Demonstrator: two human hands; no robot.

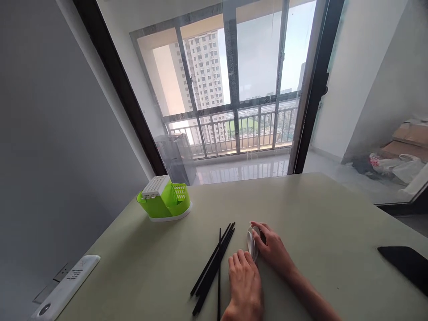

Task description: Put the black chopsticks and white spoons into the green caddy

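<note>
My left hand (pixel 244 281) rests on the pale green table (pixel 327 223), fingers bent, fingertips touching the near edge of a stack of small white spoons or dishes (pixel 251 243) standing on edge. My right hand (pixel 272 247) curls round the stack from the right, fingers over its top. Several black chopsticks (pixel 214 265) lie loose on the table just left of my left hand, pointing away from me. A green and white cutlery drainer (pixel 165 200) stands at the far left of the table.
A black phone (pixel 406 265) lies near the table's right edge. A white power strip (pixel 65 290) hangs off the near left corner. Beyond the table are a glass sliding door (pixel 234 89), a balcony railing and boxes and bags on the right.
</note>
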